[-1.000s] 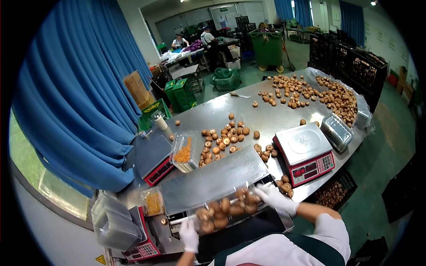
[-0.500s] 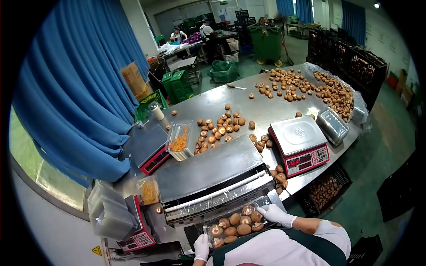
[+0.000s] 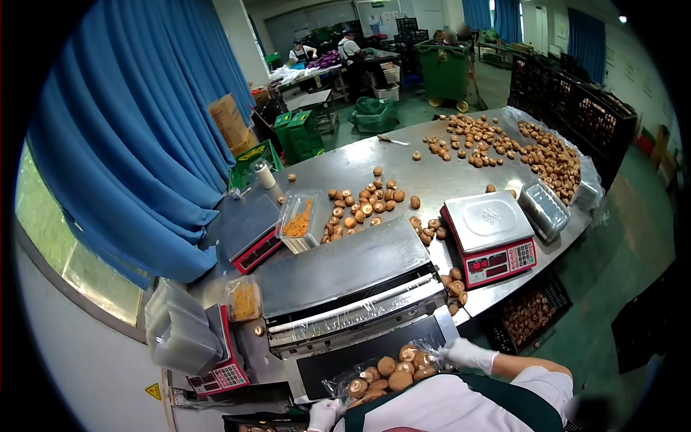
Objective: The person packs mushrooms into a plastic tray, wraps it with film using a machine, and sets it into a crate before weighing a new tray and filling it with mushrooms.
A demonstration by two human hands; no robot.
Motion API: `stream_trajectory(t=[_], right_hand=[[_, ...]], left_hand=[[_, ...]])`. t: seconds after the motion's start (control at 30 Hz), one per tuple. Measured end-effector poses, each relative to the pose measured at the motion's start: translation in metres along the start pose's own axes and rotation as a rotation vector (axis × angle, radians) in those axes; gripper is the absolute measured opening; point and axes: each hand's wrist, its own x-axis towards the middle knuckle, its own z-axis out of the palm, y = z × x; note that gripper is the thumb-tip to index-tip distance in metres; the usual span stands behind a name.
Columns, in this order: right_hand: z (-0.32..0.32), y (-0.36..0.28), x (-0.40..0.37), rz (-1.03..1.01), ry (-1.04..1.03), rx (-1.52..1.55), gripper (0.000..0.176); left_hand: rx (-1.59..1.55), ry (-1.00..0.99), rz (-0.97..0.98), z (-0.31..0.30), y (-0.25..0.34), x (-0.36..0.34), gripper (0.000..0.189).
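A pack of brown mushrooms [image 3: 386, 366] in clear plastic film [image 3: 337, 387] lies against the front of my body, over the near edge of a dark plate [image 3: 338, 366] on the wrapping machine [image 3: 353, 277]. My left hand [image 3: 325, 415], in a white glove, is closed at the film's left end, low in the view. At the opposite end my right hand [image 3: 468, 355], also gloved, has its fingers closed on the film. My body hides the pack's near side. A strip of film [image 3: 360, 317] stretches along the machine's front roller.
Loose mushrooms [image 3: 363, 204] lie behind the machine, with a larger heap [image 3: 551, 158] at the far right. Scales [image 3: 489, 234] flank the machine. Stacked clear trays [image 3: 180, 331] stand left; a black crate [image 3: 529, 313] of mushrooms sits below right. Two people work far back.
Both hands have drawn the wrapped mushrooms toward my body, leaving more of the dark plate showing. The camera view has shifted slightly.
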Motion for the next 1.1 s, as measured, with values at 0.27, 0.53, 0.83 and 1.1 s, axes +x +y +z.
stream_trajectory(t=[0.27,0.53,0.83,1.1], right_hand=[[0.069,0.060,0.058,-0.468,-0.007,0.291,0.048],[0.063,-0.050,-0.019,-0.154,-0.564,1.229,0.030],[0.062,-0.056,-0.020,-0.439,-0.982,0.736,0.029],[0.065,-0.053,-0.027,-0.530,-0.960,0.633,0.028]], left_hand=[[-0.860,-0.686,-0.167,0.060,0.002,0.030,0.021],[-0.850,-0.870,0.045,0.062,0.039,0.027,0.023],[-0.850,-0.936,0.183,0.054,0.050,0.016,0.025],[-0.997,-1.363,-0.498,0.044,0.056,0.022,0.024]])
